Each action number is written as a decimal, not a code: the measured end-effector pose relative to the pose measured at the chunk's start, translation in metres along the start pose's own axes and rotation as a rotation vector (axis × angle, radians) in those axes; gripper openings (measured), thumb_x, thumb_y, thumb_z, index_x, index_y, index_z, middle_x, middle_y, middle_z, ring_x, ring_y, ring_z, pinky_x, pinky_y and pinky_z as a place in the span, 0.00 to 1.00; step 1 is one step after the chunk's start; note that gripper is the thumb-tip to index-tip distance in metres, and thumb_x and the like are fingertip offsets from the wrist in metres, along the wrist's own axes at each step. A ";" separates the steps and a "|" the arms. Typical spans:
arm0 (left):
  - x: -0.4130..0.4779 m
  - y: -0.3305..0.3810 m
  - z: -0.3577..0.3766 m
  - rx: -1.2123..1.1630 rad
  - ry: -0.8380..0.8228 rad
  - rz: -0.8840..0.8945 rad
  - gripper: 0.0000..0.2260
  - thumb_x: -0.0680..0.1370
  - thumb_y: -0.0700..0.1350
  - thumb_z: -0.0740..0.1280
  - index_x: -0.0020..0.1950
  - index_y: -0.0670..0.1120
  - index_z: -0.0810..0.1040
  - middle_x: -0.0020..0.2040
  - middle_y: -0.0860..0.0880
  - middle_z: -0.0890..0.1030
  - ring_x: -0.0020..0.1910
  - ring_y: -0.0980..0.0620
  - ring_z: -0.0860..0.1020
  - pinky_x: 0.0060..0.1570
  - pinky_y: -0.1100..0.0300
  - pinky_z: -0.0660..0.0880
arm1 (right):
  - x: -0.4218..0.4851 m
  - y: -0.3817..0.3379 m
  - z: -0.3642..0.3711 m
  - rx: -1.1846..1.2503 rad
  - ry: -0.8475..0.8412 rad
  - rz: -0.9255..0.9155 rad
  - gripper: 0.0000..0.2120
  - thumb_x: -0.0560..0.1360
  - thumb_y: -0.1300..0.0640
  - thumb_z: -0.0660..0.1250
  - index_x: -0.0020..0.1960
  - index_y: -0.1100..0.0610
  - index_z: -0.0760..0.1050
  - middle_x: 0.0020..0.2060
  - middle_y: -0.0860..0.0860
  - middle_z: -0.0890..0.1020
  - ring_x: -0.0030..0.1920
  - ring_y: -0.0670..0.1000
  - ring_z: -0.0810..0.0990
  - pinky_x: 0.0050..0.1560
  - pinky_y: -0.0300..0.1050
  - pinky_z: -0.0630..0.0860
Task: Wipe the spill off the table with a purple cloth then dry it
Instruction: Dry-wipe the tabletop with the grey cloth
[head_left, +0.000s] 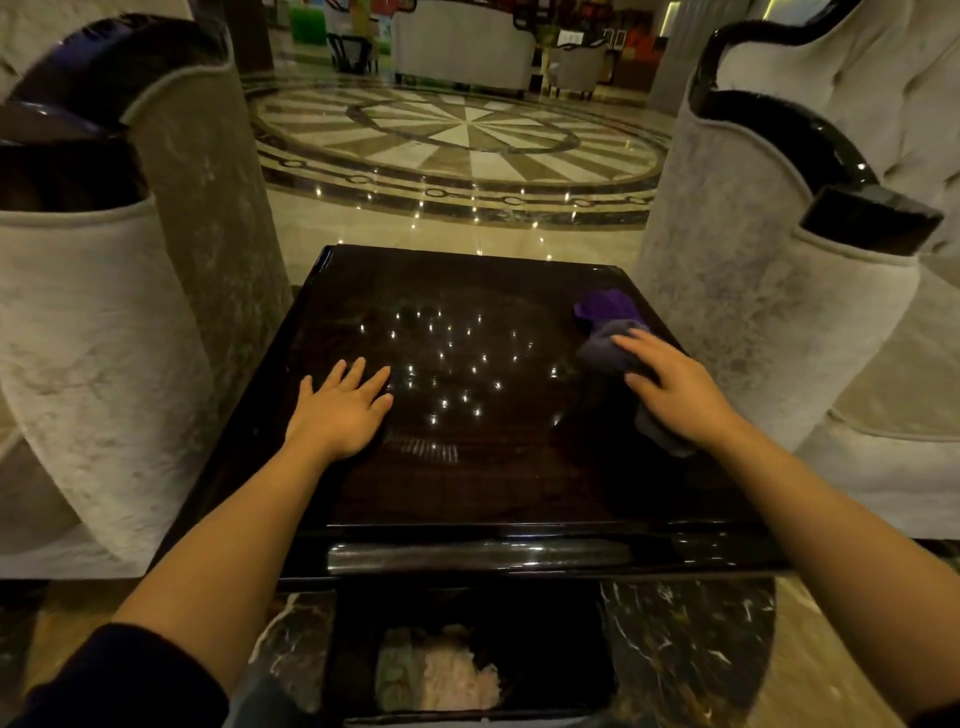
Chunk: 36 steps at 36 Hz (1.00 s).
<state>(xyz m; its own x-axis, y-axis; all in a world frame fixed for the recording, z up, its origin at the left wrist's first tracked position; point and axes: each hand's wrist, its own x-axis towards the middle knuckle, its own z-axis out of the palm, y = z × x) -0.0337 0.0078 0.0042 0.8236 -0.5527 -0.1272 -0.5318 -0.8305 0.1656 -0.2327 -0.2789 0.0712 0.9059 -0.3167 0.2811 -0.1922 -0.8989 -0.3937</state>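
Observation:
A dark glossy square table (467, 483) fills the middle of the head view. The purple cloth (605, 325) lies bunched near the table's right edge. My right hand (675, 387) presses flat on top of the cloth, fingers pointing left and away, covering its near part. My left hand (343, 405) rests flat on the table's left half with fingers spread and nothing in it. Small bright reflections dot the surface between the hands; I cannot tell a spill from the glare.
Pale upholstered armchairs with black trim stand close on the left (104, 338) and right (753, 312) of the table. Beyond lies polished patterned marble floor (467, 135). Below the table's front edge a dark open bin (441, 670) holds crumpled waste.

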 end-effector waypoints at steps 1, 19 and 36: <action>0.000 0.000 0.000 0.004 -0.001 -0.001 0.23 0.80 0.57 0.44 0.75 0.56 0.47 0.77 0.48 0.46 0.76 0.48 0.44 0.72 0.42 0.42 | 0.004 0.016 0.004 -0.026 -0.040 0.076 0.24 0.75 0.62 0.63 0.69 0.59 0.63 0.70 0.61 0.65 0.72 0.56 0.62 0.71 0.45 0.55; -0.002 0.005 -0.001 0.022 0.018 -0.007 0.23 0.80 0.56 0.44 0.75 0.54 0.48 0.77 0.47 0.47 0.76 0.46 0.45 0.71 0.41 0.44 | -0.001 0.002 0.059 -0.102 -0.265 0.240 0.25 0.79 0.51 0.55 0.73 0.54 0.52 0.75 0.57 0.51 0.75 0.55 0.47 0.71 0.45 0.45; -0.003 0.002 0.001 0.012 0.003 -0.004 0.23 0.80 0.55 0.45 0.75 0.54 0.47 0.77 0.47 0.46 0.76 0.46 0.44 0.71 0.41 0.43 | -0.085 -0.121 0.094 0.039 -0.322 -0.292 0.24 0.77 0.57 0.59 0.71 0.49 0.59 0.74 0.52 0.60 0.74 0.55 0.55 0.73 0.48 0.53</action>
<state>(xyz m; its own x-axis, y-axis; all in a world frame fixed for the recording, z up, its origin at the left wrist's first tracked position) -0.0377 0.0075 0.0041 0.8264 -0.5489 -0.1253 -0.5304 -0.8337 0.1537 -0.2507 -0.1145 0.0125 0.9928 0.0657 0.1007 0.0988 -0.9226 -0.3729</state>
